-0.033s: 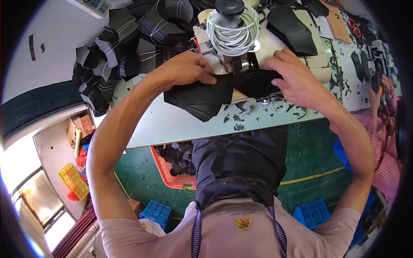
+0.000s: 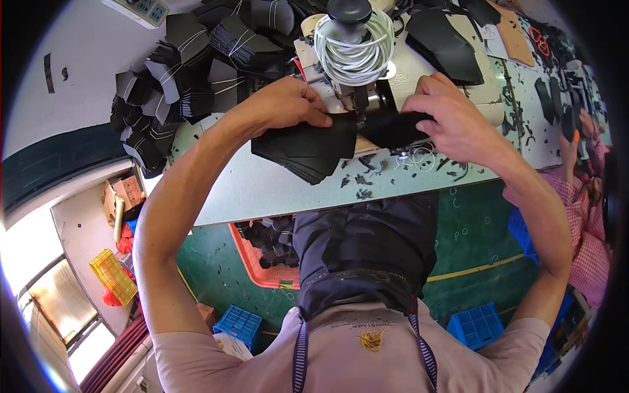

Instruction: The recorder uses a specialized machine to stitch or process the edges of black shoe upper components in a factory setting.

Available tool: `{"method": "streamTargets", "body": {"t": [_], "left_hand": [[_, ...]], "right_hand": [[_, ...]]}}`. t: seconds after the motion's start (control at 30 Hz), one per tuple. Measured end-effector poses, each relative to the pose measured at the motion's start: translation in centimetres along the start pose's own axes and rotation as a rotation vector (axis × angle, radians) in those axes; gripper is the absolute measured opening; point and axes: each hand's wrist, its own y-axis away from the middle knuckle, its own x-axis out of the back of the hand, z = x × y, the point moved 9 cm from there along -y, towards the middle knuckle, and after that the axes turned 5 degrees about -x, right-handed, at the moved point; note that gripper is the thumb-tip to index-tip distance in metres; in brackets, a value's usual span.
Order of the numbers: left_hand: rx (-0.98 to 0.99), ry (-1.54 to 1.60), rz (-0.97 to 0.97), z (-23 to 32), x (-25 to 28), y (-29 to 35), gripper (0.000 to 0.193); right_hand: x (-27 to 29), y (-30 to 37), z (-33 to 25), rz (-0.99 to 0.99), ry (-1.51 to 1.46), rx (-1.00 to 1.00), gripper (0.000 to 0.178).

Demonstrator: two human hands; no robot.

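My left hand [image 2: 288, 105] is closed on the upper edge of a fanned stack of black sheet pieces [image 2: 304, 149], thumb on top, just left of the machine's working head [image 2: 359, 101]. To the right of that head, my right hand [image 2: 451, 121] pinches the outer end of a black sheet piece [image 2: 396, 130] between thumb and bent fingers. The inner ends of the stack and of this piece both lie close to the head. Whether they touch it is hard to see. A coil of white cable [image 2: 354, 52] sits on top of the machine under a black knob.
Bundles of tied black pieces [image 2: 187, 72] are heaped at the back left. More black pieces [image 2: 445, 46] lie on the machine's right side. Black scraps litter the pale table [image 2: 262, 196]. Below stands an orange crate [image 2: 252, 262]. Another person's hand [image 2: 569, 154] works at far right.
My right hand has shifted slightly right. The black sheets on the right, spread in layers before, now look like one flat dark piece. My left hand and its stack have barely moved.
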Motion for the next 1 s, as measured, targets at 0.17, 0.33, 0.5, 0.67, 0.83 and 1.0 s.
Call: {"method": "streamTargets", "body": {"t": [0.17,0.33,0.5,0.67,0.83,1.0], "left_hand": [[-0.125,0.039,-0.002,0.6,-0.5,-0.5,0.035],[-0.051,0.029,0.030,-0.1,0.1,-0.4,0.036],[-0.141,-0.014,0.032,1.7,-0.6,-0.8,0.036],[-0.059,-0.041,0.039,0.7,0.0,0.0,0.029],[-0.105,-0.012,0.096,1.8,-0.4,-0.8,0.029],[-0.124,-0.064,0.044,1.0,-0.4,0.2,0.029]], "right_hand": [[0.4,-0.5,-2.0,0.219,0.002,0.220,0.036],[0.7,-0.5,-0.1,0.043,-0.167,-0.062,0.033],[1.1,-0.3,-2.4,0.245,0.043,0.320,0.033],[0.5,-0.9,-0.7,-0.042,-0.061,-0.084,0.031],[1.4,-0.4,-2.1,0.078,0.016,0.172,0.034],[-0.1,-1.1,-1.3,0.003,-0.061,0.008,0.033]]}}
